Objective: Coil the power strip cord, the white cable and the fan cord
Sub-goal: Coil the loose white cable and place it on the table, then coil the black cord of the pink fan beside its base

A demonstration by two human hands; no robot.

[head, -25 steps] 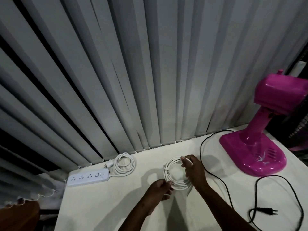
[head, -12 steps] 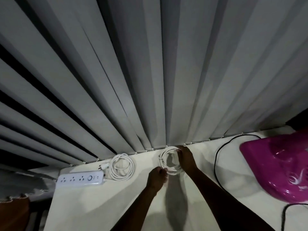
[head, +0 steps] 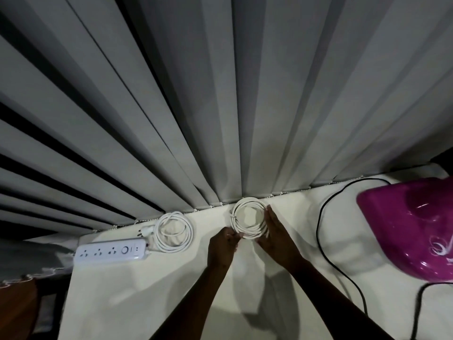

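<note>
The left hand [head: 224,246] pinches the white cable [head: 249,220] coil; the right hand [head: 277,238] lies flat against it. Once let go, the loops may spring apart on the counter [head: 152,285].

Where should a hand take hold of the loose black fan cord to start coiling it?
Probably on the black fan cord, along the bare stretch right of the right hand, coming down from above with the fingers across it. There it lies flat on the table, clear of the pink fan base and the coiled white cable.
</note>
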